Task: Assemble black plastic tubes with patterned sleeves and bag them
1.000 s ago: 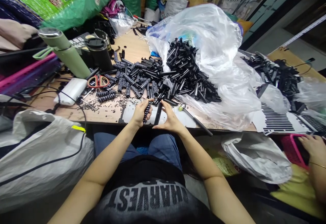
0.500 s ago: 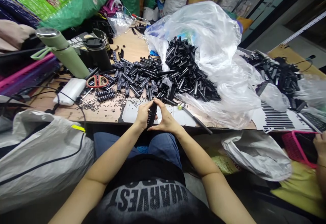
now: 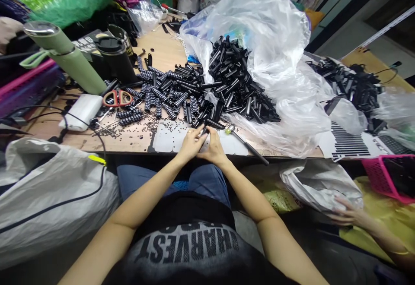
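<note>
My left hand (image 3: 191,142) and my right hand (image 3: 213,147) meet at the table's front edge, over a pale mat (image 3: 168,136). Between their closed fingertips shows the dark end of a black plastic piece (image 3: 205,130); the rest of it is hidden by the hands. Just beyond lies a heap of black plastic pieces (image 3: 230,82), spilling from a clear plastic bag (image 3: 275,56). To its left are several black rollers with pale dots (image 3: 158,97). A dark rod-like tool with a yellowish end (image 3: 249,145) rests right of my hands.
Small dark bits litter the table left of the mat. Red-handled scissors (image 3: 117,98), a white box (image 3: 81,112), a green bottle (image 3: 74,62) and a black cup (image 3: 116,58) stand at left. At right, another person's hand (image 3: 352,213) is near a white sack (image 3: 317,185) and a pink basket (image 3: 382,177).
My hands have drawn closer together and turned, so the black piece, plainly seen before, is mostly covered. At right the other person's hand has moved from the pink basket toward the white sack.
</note>
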A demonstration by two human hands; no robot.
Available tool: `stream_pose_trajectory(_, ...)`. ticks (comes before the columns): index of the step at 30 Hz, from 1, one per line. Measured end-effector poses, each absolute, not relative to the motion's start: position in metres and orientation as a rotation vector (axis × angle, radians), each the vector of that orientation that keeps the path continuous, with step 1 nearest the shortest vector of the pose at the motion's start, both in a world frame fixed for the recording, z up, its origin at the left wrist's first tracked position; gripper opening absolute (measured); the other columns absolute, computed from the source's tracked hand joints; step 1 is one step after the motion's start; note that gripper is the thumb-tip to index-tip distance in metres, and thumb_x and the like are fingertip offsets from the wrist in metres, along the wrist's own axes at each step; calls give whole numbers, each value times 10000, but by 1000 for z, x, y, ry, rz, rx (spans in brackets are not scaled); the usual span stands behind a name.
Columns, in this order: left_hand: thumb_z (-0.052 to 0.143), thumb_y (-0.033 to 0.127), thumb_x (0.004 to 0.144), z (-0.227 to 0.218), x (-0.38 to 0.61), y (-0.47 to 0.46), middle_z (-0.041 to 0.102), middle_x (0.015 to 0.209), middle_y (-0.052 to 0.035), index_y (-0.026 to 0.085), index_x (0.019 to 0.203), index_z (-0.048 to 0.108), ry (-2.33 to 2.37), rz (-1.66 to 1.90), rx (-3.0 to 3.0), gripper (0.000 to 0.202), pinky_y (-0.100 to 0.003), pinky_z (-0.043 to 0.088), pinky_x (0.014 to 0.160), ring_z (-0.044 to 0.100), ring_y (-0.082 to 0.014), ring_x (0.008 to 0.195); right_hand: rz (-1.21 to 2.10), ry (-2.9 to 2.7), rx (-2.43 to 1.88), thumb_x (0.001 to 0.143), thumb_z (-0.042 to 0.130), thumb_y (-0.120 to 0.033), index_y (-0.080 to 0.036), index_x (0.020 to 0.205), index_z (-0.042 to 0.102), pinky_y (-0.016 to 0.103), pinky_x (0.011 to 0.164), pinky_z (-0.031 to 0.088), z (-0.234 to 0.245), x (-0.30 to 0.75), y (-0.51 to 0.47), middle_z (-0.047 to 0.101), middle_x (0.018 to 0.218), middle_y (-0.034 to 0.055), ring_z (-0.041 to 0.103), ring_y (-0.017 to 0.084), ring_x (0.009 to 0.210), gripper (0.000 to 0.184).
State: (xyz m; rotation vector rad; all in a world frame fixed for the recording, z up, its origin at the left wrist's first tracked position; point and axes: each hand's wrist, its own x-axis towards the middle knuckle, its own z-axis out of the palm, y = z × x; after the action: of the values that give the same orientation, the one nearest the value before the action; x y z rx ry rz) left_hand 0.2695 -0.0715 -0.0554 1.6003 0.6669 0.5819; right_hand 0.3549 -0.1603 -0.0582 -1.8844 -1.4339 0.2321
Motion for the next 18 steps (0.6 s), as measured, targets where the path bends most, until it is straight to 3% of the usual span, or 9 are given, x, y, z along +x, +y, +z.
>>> stream_pose_trajectory(2, 610, 221, 809, -71, 272, -76, 565, 1020, -112, 134, 1291, 551, 618, 611, 1998, 493, -381, 491, 884, 580, -222, 944, 197, -1363, -1978, 681, 695, -267, -73, 1422, 241, 520, 1124, 304, -70, 360, -167, 380, 1397, 244, 343, 326, 1344, 890)
stream_pose_trajectory(6, 450, 125, 882, -90, 270, -66, 591, 1031, -158, 107, 1309, 524, 457, 490, 2450, 434, -402, 470, 871, 574, -249, 957, 73, -1265, -2292, 760, 674, -357, -100, 1388, 331, 551, 1062, 336, -71, 398, -206, 400, 1389, 236, 347, 355, 1323, 760)
stream_pose_trajectory(8, 401, 107, 898, -92, 265, -56, 608, 1055, -171, 123, 1292, 545, 373, 465, 2582, 420, -400, 454, 855, 577, -254, 962, -88, -1047, -2607, 812, 634, -389, -88, 1266, 470, 576, 989, 356, -63, 426, -231, 476, 1294, 256, 398, 389, 1252, 569)
stream_pose_trajectory(11, 361, 92, 902, -91, 256, -46, 622, 1088, -179, 161, 1263, 579, 344, 478, 2695, 427, -416, 422, 840, 577, -262, 965, -77, -910, -2888, 909, 500, -360, -96, 984, 584, 476, 867, 410, -48, 449, -258, 597, 1040, 235, 523, 350, 1063, 287)
stream_pose_trajectory(14, 337, 114, 916, -88, 254, -44, 632, 1083, -171, 186, 1276, 570, 384, 508, 2739, 435, -417, 401, 823, 575, -258, 942, 127, -982, -2750, 971, 361, -392, -167, 887, 553, 327, 713, 416, -37, 436, -263, 626, 824, 115, 592, 238, 801, 307)
stream_pose_trajectory(18, 306, 110, 920, -88, 255, -44, 637, 1077, -152, 190, 1300, 540, 389, 485, 2829, 453, -402, 386, 800, 569, -246, 916, 176, -1041, -2463, 1006, 217, -412, -201, 915, 521, 263, 615, 376, -32, 393, -251, 594, 702, 35, 573, 176, 624, 382)
